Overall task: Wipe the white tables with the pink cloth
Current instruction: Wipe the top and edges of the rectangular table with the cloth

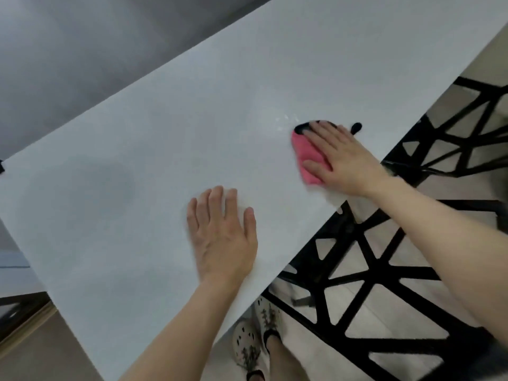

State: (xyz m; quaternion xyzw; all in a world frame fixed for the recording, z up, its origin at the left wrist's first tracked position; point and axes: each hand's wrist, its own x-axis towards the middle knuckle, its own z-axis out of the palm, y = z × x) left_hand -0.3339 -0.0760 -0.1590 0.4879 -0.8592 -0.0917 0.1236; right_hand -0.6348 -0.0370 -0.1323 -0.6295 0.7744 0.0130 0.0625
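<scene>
A plain grey surface point(82, 50), too blurred to tell wall from floor, filled the upper left. On the right stood black furniture frames point(365, 270) cut into open triangles, with another such frame point(453, 144) further back. Pale beige floor point(395, 317) showed through the openings. At the lower left lay tan flooring point(55, 350), bordered by a dark strip point(22, 312). The light was soft and even, without hard shadows.

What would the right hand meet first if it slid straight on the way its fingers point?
Most likely the black object directly ahead of the right hand, just beyond the pink cloth it presses on the white table. What that object is cannot be told.
</scene>
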